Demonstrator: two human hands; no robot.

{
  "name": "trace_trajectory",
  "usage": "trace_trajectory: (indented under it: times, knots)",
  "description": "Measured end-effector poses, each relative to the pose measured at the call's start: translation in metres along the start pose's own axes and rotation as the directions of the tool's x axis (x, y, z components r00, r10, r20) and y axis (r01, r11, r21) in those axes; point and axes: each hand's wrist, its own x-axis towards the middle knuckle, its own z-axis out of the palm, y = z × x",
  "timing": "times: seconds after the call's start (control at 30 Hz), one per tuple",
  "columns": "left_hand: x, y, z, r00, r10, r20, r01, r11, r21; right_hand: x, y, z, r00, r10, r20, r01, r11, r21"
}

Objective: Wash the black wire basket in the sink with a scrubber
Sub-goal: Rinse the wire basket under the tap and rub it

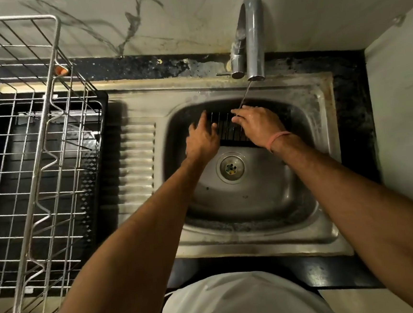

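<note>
Rinsing the black wire basket (228, 129) at the back of the steel sink (332, 232), I keep it under the thin stream from the curved chrome tap (252, 35). My left hand (202, 140) lies spread on its left side, fingers straight; my right hand (257, 124) curls over the far rim, though I cannot tell how firmly. No scrubber shows. I judge it best to tilt the basket so water runs along every wire, steadying it with both hands.

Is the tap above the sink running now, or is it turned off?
Running. A thin stream of water falls from the tap spout onto the right hand, above the black wire basket.
</note>
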Motion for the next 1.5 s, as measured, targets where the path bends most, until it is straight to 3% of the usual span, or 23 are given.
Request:
trace_trajectory:
  times: [0.1,0.2,0.3,0.4,0.47,0.53,0.6,0.7,0.87,0.93,1.03,1.07,1.2,1.37,1.5]
  knots:
    - [-0.003,-0.017,0.003,0.994,0.106,-0.018,-0.105,0.993,0.050,-0.003,-0.013,0.016,0.999,-0.022,-0.036,0.020,0.998,-0.052]
    - [-0.004,-0.037,0.003,0.997,0.073,-0.026,-0.074,0.996,-0.043,-0.014,-0.016,0.032,0.997,-0.077,0.021,0.078,0.994,-0.074]
    - [-0.008,-0.046,0.003,0.993,0.092,-0.071,-0.093,0.996,-0.013,-0.023,-0.012,0.039,0.992,-0.127,-0.007,0.122,0.963,-0.242]
    - [-0.015,-0.027,0.003,0.984,0.069,-0.165,-0.053,0.993,0.101,-0.029,-0.011,0.043,0.994,-0.013,-0.104,-0.014,0.966,-0.258]
    - [-0.019,-0.012,0.001,0.957,0.172,-0.235,-0.108,0.959,0.263,-0.031,-0.014,0.046,0.987,0.091,-0.129,-0.115,0.974,-0.194]
    - [-0.019,-0.007,0.005,0.923,0.355,-0.145,-0.268,0.867,0.419,-0.033,-0.018,0.051,0.987,0.088,-0.137,-0.114,0.975,-0.192]
    - [-0.016,-0.011,0.012,0.906,0.422,0.039,-0.376,0.758,0.533,-0.036,-0.017,0.053,0.994,-0.028,-0.103,0.005,0.976,-0.219]
    - [-0.011,-0.019,0.011,0.924,0.361,0.129,-0.366,0.732,0.575,-0.042,0.001,0.048,0.990,-0.126,-0.058,0.106,0.958,-0.265]
    - [-0.010,-0.015,0.012,0.949,0.297,0.110,-0.299,0.728,0.616,-0.042,-0.010,0.049,0.973,0.178,-0.145,-0.205,0.959,-0.196]
    - [-0.011,-0.017,0.016,0.950,0.302,0.082,-0.283,0.716,0.638,-0.042,-0.018,0.054,0.986,0.112,-0.126,-0.134,0.973,-0.187]
    - [-0.010,-0.020,0.020,0.941,0.335,0.046,-0.288,0.723,0.628,-0.052,0.002,0.054,0.987,-0.141,-0.071,0.117,0.955,-0.271]
    - [-0.009,-0.020,0.021,0.942,0.335,0.033,-0.284,0.739,0.611,-0.054,0.011,0.052,0.986,-0.142,-0.084,0.115,0.955,-0.272]
    - [-0.010,-0.019,0.023,0.943,0.332,0.009,-0.272,0.756,0.595,-0.058,0.005,0.055,0.979,0.076,-0.191,-0.116,0.971,-0.208]
    - [-0.012,-0.020,0.023,0.933,0.359,-0.026,-0.278,0.763,0.583,-0.064,0.016,0.055,0.981,-0.134,-0.139,0.089,0.952,-0.293]
    - [-0.011,-0.021,0.027,0.928,0.370,-0.048,-0.275,0.764,0.583,-0.064,0.018,0.053,0.966,0.081,-0.244,-0.132,0.970,-0.202]
